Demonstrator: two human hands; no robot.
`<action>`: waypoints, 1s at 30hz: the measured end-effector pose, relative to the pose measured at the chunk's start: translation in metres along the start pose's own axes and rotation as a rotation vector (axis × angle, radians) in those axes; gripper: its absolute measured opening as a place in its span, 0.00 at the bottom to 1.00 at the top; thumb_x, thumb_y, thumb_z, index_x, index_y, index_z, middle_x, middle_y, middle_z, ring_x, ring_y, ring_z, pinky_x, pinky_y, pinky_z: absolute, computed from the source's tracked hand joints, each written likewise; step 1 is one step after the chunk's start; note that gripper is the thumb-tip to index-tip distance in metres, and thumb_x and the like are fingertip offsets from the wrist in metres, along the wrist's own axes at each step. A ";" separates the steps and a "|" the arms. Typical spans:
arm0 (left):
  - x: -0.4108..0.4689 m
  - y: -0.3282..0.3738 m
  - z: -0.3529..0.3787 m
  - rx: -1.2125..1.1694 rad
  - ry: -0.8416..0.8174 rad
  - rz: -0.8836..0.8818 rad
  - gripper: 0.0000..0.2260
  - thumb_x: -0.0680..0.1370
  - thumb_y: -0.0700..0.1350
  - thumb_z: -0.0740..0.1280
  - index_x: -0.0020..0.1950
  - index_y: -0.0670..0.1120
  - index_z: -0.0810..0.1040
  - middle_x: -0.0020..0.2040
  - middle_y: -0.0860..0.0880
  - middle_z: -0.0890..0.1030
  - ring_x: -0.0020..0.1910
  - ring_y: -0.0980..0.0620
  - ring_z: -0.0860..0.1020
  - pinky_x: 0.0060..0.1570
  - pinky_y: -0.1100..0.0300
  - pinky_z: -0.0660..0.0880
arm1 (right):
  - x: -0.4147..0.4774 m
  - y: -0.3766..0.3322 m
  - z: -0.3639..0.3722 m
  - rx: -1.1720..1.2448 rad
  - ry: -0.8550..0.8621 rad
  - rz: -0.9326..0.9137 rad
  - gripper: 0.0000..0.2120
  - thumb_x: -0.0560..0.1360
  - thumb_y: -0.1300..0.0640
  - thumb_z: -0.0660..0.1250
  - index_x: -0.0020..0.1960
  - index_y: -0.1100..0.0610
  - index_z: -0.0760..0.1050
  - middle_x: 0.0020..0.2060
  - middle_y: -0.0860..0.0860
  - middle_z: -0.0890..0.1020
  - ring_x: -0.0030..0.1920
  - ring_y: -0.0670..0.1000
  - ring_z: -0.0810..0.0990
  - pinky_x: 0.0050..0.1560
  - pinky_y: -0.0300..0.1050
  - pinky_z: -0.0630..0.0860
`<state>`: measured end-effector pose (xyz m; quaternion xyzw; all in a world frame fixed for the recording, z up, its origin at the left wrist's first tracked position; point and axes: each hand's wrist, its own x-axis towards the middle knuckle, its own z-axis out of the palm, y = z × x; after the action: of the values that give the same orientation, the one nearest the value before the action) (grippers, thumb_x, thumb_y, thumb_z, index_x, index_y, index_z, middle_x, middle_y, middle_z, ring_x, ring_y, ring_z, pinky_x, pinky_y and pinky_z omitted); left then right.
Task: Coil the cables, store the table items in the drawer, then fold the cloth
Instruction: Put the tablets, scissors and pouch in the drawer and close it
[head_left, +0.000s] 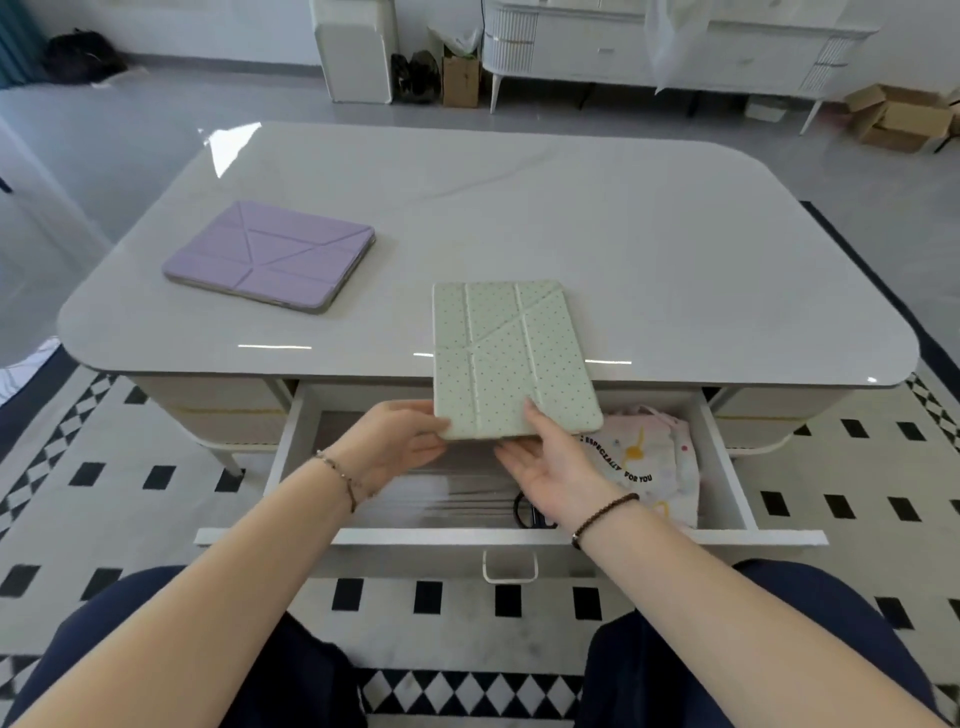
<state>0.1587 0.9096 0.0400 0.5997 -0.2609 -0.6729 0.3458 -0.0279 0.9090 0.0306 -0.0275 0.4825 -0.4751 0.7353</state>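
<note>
1. The step in hand looks like storing the green dotted tablet case (511, 358) in the open drawer (415, 538); the case is tilted, its far edge over the near edge of the table (623, 234) and its near edge over the middle of the drawer; whether the far edge touches the tabletop I cannot tell.
2. The left hand (400, 441) grips the case's near left corner with its fingers curled round it; the right hand (550, 462) holds the near edge just to the right, thumb on top and fingers underneath; both hands are closed on the case, with nothing else in either.
3. To do it well, draw the case toward the near side until it is off the tabletop; then level it and lower it flat onto the bare left and middle floor of the drawer.
4. Keep it off the printed fabric (649, 462) at the drawer's right; a dark loop (522, 512), perhaps a coiled cable, lies just beneath the right hand near the drawer front, so set the case beside it and not on it.
5. Let go only once the case lies flat below the drawer walls; otherwise the drawer may jam on closing.
6. The purple tablet case (270, 257) lies on the table's far left, well apart from both hands; it appears not yet stored.
</note>
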 end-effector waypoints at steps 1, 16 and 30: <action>-0.003 -0.001 0.004 0.038 -0.046 0.000 0.21 0.78 0.35 0.70 0.71 0.40 0.72 0.58 0.42 0.84 0.55 0.46 0.84 0.58 0.52 0.79 | -0.002 0.002 0.004 0.037 -0.002 -0.001 0.10 0.80 0.62 0.67 0.61 0.59 0.74 0.57 0.60 0.81 0.63 0.60 0.78 0.64 0.56 0.75; -0.014 0.049 -0.076 -0.338 -0.040 0.091 0.27 0.80 0.56 0.65 0.75 0.43 0.69 0.49 0.43 0.85 0.44 0.46 0.86 0.41 0.51 0.84 | -0.021 -0.062 -0.025 -0.366 -0.221 0.055 0.19 0.75 0.67 0.66 0.65 0.64 0.76 0.60 0.58 0.83 0.61 0.56 0.82 0.58 0.49 0.81; -0.044 0.009 -0.105 0.393 -0.277 -0.271 0.14 0.83 0.43 0.62 0.64 0.35 0.76 0.54 0.40 0.85 0.47 0.46 0.85 0.37 0.59 0.82 | -0.025 -0.057 -0.038 -0.838 -0.278 0.229 0.13 0.80 0.63 0.65 0.63 0.66 0.77 0.58 0.58 0.84 0.55 0.54 0.85 0.55 0.47 0.82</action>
<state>0.2658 0.9449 0.0587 0.5871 -0.3486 -0.7250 0.0906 -0.0960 0.9114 0.0558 -0.3326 0.5298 -0.1463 0.7664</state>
